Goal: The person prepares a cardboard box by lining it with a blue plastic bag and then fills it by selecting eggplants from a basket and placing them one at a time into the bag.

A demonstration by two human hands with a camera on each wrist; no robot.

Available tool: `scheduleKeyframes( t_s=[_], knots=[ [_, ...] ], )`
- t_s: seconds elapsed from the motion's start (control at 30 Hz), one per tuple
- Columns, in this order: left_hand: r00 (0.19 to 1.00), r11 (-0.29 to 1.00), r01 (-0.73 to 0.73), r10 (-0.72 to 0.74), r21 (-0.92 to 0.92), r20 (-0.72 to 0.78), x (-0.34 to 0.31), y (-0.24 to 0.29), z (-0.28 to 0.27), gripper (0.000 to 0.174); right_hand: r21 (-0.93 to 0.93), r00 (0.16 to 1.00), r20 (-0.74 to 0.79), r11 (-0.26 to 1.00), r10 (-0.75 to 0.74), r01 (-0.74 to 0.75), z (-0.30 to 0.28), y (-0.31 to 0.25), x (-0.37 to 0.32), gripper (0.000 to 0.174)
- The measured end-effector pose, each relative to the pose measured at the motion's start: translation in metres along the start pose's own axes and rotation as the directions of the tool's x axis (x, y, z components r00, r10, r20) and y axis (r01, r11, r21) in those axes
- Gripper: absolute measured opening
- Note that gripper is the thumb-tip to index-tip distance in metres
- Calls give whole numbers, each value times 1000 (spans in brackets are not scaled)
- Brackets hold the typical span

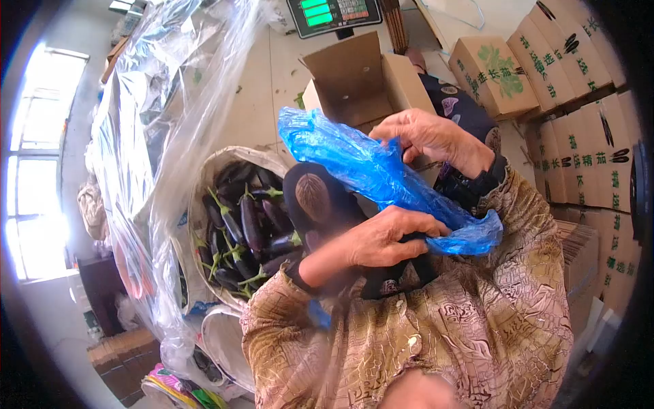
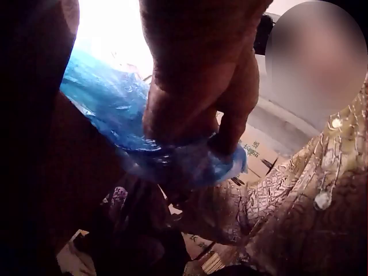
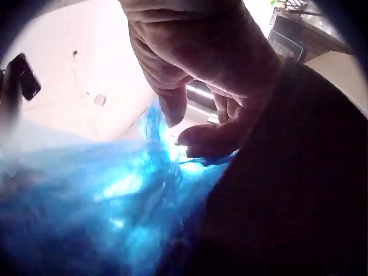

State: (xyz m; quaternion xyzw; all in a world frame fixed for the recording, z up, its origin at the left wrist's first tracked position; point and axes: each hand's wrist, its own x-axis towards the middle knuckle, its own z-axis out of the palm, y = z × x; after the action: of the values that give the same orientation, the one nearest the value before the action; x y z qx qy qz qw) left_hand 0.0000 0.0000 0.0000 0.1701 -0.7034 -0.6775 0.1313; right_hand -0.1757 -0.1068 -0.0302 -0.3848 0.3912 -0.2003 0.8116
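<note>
A thin, crumpled blue plastic bag [image 1: 340, 146] stretches across the lap, its upper end near the open carton and its lower end over the right forearm. My left hand [image 1: 388, 238] pinches the bag near that lower end. In the left wrist view, the fingers of the left hand [image 2: 201, 86] press into the blue film [image 2: 115, 103]. Higher up, my right hand [image 1: 436, 136] pinches the bag's edge. The right wrist view shows the thumb and fingers of the right hand [image 3: 207, 63] drawing a fold of the film [image 3: 126, 190] into a peak.
An open cardboard box [image 1: 347, 82] stands ahead, below a digital scale display [image 1: 334, 13]. To the left, a sack [image 1: 279, 160] holds many eggplants [image 1: 252, 221]. Clear plastic sheeting [image 1: 170, 116] hangs beside it. Printed cartons [image 1: 494, 75] are stacked at right.
</note>
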Motion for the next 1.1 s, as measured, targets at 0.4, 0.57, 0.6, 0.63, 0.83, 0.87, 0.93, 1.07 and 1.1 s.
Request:
scheduleKeyframes(
  t_s=[0.4,0.57,0.6,0.63,0.83,0.87,0.93,1.07,1.1],
  knots=[
    [663,952,303,-182,38,-726,-42,33,-13,14,-282,965,-35,928,-262,242,27,13,-41,18],
    [423,964,214,-235,-155,-875,-19,26,-21,38,-389,888,-56,829,-456,401,47,19,-42,18],
    [453,967,146,-254,-210,-854,-17,6,-17,38,-429,873,-58,802,-483,415,49,18,-42,18],
    [488,923,25,-347,-385,-801,-15,-9,-13,30,-432,871,-57,799,-488,420,49,18,-43,18],
    [480,762,-324,-378,-561,-792,-21,-29,-2,11,327,896,-197,835,-397,442,28,30,-52,15],
    [445,750,-349,-396,-563,-803,-26,-23,-2,10,395,883,-223,790,-413,469,17,32,-58,13],
    [409,739,-418,-365,-528,-836,-37,-11,-5,11,419,820,-259,705,-511,572,-13,34,-71,13],
    [223,717,-586,-303,-376,-926,-85,-10,-33,23,274,627,-660,644,-414,714,-79,54,-116,15],
    [132,791,-509,-318,-340,-939,-101,-4,-39,26,480,697,-259,537,-668,693,-114,62,-129,17]
  ],
)
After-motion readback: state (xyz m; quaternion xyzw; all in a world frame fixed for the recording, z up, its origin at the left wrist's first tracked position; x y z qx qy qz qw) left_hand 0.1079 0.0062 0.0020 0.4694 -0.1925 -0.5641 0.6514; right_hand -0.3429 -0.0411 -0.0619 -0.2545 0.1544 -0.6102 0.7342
